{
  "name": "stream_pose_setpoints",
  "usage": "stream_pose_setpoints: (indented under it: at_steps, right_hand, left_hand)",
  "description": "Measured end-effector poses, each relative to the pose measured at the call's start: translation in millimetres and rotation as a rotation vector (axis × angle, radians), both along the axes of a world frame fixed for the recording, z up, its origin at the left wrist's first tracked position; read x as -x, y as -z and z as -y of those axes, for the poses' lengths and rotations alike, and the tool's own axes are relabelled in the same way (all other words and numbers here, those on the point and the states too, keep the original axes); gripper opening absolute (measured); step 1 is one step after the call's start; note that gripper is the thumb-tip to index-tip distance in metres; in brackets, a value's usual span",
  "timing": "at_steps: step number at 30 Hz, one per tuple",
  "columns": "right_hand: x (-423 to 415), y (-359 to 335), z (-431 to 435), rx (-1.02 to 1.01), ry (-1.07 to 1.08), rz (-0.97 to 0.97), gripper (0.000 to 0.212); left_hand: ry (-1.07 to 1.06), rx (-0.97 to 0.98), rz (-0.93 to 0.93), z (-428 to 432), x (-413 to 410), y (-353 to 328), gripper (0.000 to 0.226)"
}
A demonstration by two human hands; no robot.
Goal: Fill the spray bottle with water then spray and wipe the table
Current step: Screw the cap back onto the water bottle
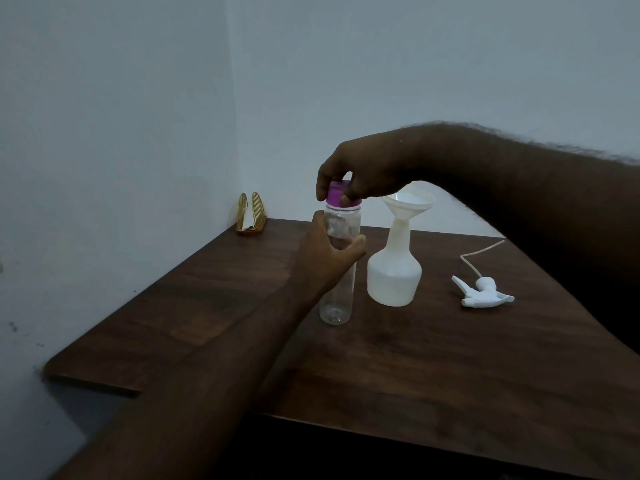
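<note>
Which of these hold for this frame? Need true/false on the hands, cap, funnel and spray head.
1. The right hand grips the purple cap on the clear bottle. True.
2. The left hand lies flat on the table. False: it holds the clear bottle.
3. A funnel sits in the neck of the spray bottle. True.
4. The spray head is screwed onto the spray bottle. False: it lies on the table, apart from it.
</note>
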State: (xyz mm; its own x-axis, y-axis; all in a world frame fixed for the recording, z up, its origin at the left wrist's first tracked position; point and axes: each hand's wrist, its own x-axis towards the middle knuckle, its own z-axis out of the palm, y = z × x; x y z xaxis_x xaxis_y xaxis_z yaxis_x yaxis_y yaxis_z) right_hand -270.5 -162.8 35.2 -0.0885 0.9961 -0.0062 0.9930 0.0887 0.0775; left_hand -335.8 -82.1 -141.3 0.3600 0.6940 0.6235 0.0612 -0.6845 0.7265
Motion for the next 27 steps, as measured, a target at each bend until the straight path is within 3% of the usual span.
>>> stream_pose_setpoints:
  at_steps: [4, 8, 11, 15, 20, 24, 27]
  right_hand:
    - [7, 3, -5, -0.013, 0.113, 0.022, 0.027]
    - [11, 12, -10, -0.132, 0.229, 0.123, 0.056]
    - [10, 20, -5, -0.285, 0.249, 0.122, 0.065]
    - [9, 23, -4, -0.328, 0.267, 0.125, 0.075]
    - [0, 9, -7, -0.224, 0.137, -0.167, 0.061]
    - [-9, 10, -2, -0.348, 0.199, 0.005, 0.075]
    - [-18, 10, -2, -0.482, 0.18, -0.101, 0.068]
  left_hand:
    - [-0.021, -0.003, -0.022, 0, 0, -1, 0.052]
    - [-0.005, -0.02, -0.012, 3, 0, -2, 0.05]
    - [0.0, -0.005, 0.013, 6, 1, -1, 0.051]
    - [0.0, -0.003, 0.028, 5, 3, 1, 0.054]
    - [0.021, 0.013, 0.023, 4, 3, 1, 0.058]
    - [0.021, 0.006, 0.033, 3, 3, 1, 0.058]
    - [0.017, -0.001, 0.042, 4, 2, 2, 0.057]
